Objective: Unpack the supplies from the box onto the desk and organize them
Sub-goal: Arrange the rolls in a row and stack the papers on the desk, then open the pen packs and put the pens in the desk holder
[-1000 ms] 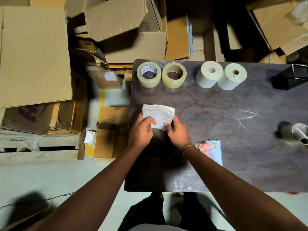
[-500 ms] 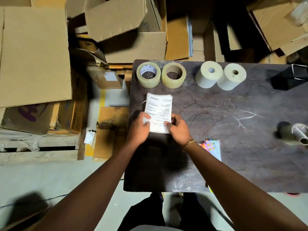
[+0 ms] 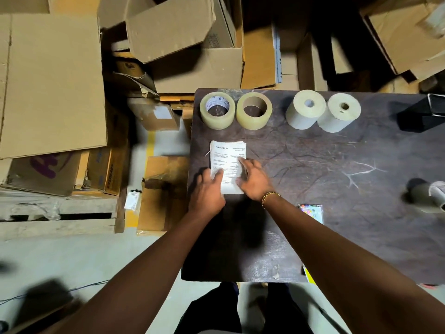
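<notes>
A stack of white printed papers (image 3: 227, 155) lies flat on the dark desk (image 3: 313, 179) near its left edge. My left hand (image 3: 208, 191) rests on the stack's lower left corner with its fingers spread. My right hand (image 3: 252, 179) lies flat on the stack's right side, fingers apart. Two clear tape rolls (image 3: 218, 113) (image 3: 254, 111) stand at the desk's far left. Two paper rolls (image 3: 305, 109) (image 3: 338, 113) sit to their right.
A colourful packet (image 3: 311, 212) lies by my right forearm. A black box (image 3: 423, 114) sits at the far right, and a grey roll (image 3: 426, 194) at the right edge. Cardboard boxes (image 3: 197, 56) crowd the floor beyond and to the left of the desk.
The papers went from being held up and bent in both hands to lying flat on the desk. Both hands have loosened their grip and now rest open on the stack.
</notes>
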